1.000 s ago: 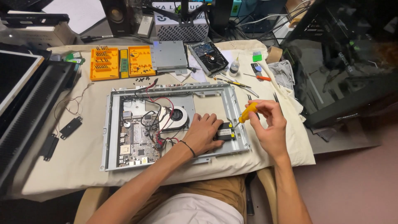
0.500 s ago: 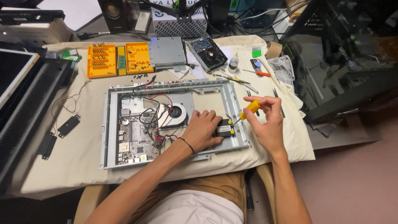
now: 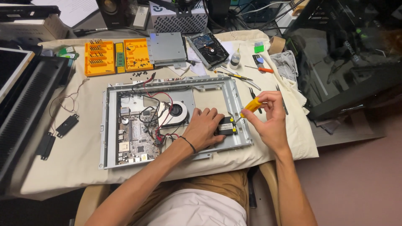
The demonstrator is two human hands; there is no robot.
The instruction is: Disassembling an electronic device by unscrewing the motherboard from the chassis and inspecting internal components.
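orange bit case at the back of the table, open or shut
Open: the orange bit case lies spread flat on the cloth, both halves up, bits showing.

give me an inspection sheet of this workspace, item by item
surface: table under a beige cloth, cloth rumpled at the right edge.
job's things: open metal chassis with a circuit board and fan; small black module at its right rail.
clutter: orange bit case, grey drive caddy, bare hard drive, small bottle, loose screws, two black strips.
grippers: left hand flat by the module; right hand has its grip on a yellow-handled screwdriver, tip at the module.
cables: red and black wires across the board; thin lead on the cloth.
surroundings: speaker, dark panels left and right.
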